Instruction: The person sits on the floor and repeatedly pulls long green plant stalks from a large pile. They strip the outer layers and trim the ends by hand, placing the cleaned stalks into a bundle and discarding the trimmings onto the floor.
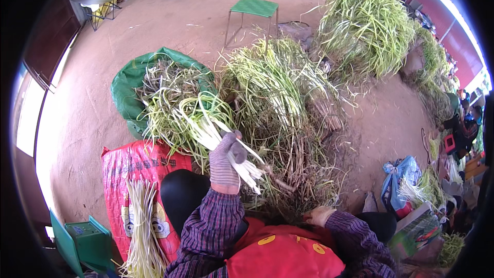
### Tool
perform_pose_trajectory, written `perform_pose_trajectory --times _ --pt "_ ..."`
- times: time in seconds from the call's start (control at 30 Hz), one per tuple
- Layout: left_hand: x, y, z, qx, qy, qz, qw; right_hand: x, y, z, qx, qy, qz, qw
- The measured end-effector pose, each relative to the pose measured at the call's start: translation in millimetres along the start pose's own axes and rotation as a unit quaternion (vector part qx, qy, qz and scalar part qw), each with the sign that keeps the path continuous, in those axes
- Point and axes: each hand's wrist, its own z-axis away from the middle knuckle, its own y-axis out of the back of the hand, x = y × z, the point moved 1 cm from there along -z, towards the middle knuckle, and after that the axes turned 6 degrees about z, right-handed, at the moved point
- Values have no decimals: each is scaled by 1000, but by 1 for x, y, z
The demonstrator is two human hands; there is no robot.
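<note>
My left hand (227, 158), in a striped knit glove with grey fingers, is closed around a bunch of white-stemmed leafy stalks (206, 133). One thin stalk with a brown root end angles down to the right from it. My right hand (319, 215) rests low by the red apron (285, 255), at the near edge of the root pile; its fingers are partly hidden, and whether it holds anything is unclear. Before me lies a heap of unsorted green stalks with brown roots (285, 123). Cleaned pale stalks (142, 227) lie on a red printed sack (115, 185) at my left.
A green sack (127, 88) brimming with leaves and stripped waste stands beyond my left hand. Farther off are a green-topped stool (254, 7) and a tall heap of stalks (366, 27). A green plastic item (87, 239) is at lower left, a blue bag (399, 181) at right. People are at far right.
</note>
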Motion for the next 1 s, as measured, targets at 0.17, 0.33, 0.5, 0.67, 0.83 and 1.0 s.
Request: perform_pose_trajectory --times 0.17,0.33,0.5,0.67,0.83,1.0 --pt "-21 5 3 -6 46 10 999 -12 84 38 459 77 -290 836" --pt "-40 13 1 12 89 -25 996 -55 146 22 442 164 -293 832" --pt "-46 20 0 46 71 -108 991 -63 137 -4 524 178 -221 803" --pt "-41 13 -5 85 38 -105 990 -63 106 -8 534 213 9 818" --pt "-20 6 -7 81 16 -34 996 -51 22 -29 116 84 40 989" --pt "-8 9 -9 18 35 11 999 -21 -12 -17 -52 -89 -9 995"
